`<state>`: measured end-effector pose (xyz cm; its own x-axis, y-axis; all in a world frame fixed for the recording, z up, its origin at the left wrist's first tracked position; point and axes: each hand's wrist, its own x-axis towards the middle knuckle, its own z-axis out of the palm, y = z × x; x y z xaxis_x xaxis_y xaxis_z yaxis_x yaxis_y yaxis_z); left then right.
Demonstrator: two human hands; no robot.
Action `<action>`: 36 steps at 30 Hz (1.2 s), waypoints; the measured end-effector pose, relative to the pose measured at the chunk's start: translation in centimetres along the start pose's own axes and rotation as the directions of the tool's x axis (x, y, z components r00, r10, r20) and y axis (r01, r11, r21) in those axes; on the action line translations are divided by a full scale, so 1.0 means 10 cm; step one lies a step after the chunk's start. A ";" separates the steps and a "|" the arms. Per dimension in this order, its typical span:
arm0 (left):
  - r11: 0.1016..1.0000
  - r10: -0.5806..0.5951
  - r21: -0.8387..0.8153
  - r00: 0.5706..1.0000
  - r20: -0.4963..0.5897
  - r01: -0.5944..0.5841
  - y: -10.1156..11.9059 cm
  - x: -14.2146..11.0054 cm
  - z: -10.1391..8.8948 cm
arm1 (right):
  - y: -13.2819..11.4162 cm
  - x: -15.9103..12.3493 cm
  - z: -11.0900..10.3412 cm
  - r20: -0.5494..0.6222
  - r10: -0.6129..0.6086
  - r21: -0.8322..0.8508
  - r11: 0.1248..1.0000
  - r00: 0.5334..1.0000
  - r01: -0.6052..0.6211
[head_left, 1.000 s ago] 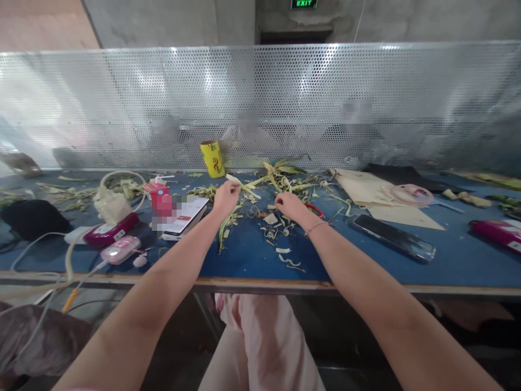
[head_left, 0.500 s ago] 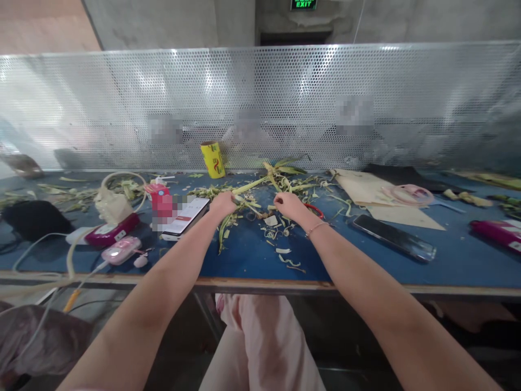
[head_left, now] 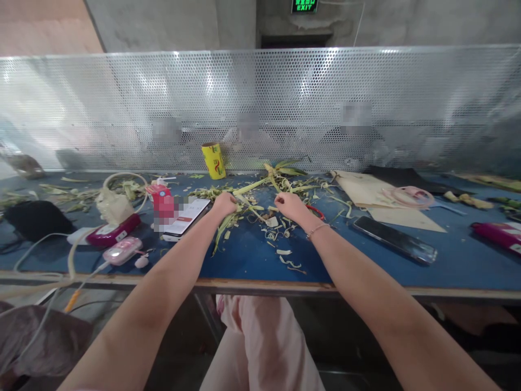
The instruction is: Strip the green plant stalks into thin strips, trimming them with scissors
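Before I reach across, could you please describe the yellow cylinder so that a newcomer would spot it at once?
Find the perforated screen along the far side of the blue table. Just in front of it, beyond the left hand, stands the cylinder. Its bright yellow side sets it apart from the pale green scraps nearby.

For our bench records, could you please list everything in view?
Exit sign: one, green, top
Perforated screen: one, silver, behind table
People: at least three, blurred, behind screen
Table: one, blue, centre
Cylinder: one, yellow, near screen
Plant scraps: many, greenish, across table
Sheets: several, tan and black, right
Coil: one, pink, on sheets
Phone: one, black, right
Lit device: one, white, left
Container: one, red, left
Boxes: two, magenta, left and right
Gadget: one, pink, left
Bundles: two, cream and black, left
Cables: several, pale, left
Loop: one, red, centre-right
Left hand and right hand: two, bare, near scraps
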<state>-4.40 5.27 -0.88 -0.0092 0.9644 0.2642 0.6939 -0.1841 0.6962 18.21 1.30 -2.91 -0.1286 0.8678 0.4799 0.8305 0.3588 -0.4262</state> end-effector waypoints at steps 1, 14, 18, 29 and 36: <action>1.000 0.006 -0.010 1.000 -0.007 -0.006 0.01 0.00 -0.01 | -0.01 0.00 0.00 -0.009 0.005 0.014 1.000 1.000 -0.005; 0.578 0.094 -0.815 0.995 0.026 -0.033 0.31 -0.16 -0.02 | -0.26 -0.05 0.05 0.040 -0.402 0.238 0.893 0.915 0.382; 0.481 0.039 -0.877 0.999 0.026 0.004 0.34 -0.15 -0.10 | -0.24 -0.05 0.10 0.094 -0.417 0.162 0.902 0.904 0.399; 0.453 0.153 -0.891 0.983 0.102 0.022 0.37 -0.23 -0.05 | -0.40 -0.06 0.08 -0.039 -0.252 0.332 0.909 0.967 0.251; 0.512 0.362 -0.857 0.889 0.280 0.062 0.41 -0.33 0.08 | -0.53 -0.05 0.03 -0.095 -0.034 0.440 0.895 0.995 0.072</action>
<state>-0.90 1.49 0.57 0.4444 0.8442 0.2998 -0.2622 -0.1974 0.9446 13.74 -0.98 -1.10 -0.1043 0.8186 0.5648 0.4956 0.5351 -0.6841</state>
